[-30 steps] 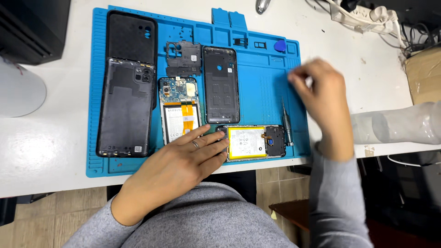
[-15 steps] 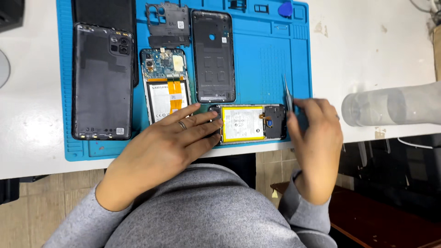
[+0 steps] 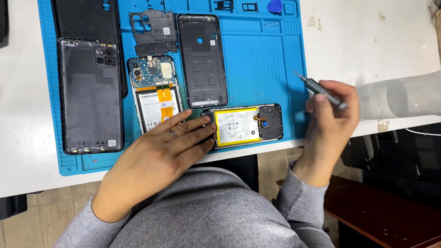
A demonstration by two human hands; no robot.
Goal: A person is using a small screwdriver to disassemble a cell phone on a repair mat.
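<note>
While partly covering the opened phone (image 3: 248,125), left hand (image 3: 161,154) flat, unclenched; right hand (image 3: 328,121) grasping screwdriver (image 3: 321,91).

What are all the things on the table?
repair mat: one, blue, on the white table
opened phone with yellow battery: one, mat's near edge
opened phone with white battery: one, mid mat
back covers: two, dark, mat's left
inner frame: one, black, mid mat
camera bracket: one, black, top
pick: one, blue, top
screwdriver: one, grey, in right hand
left hand: on yellow-battery phone, wears a ring
right hand: holds screwdriver
</note>
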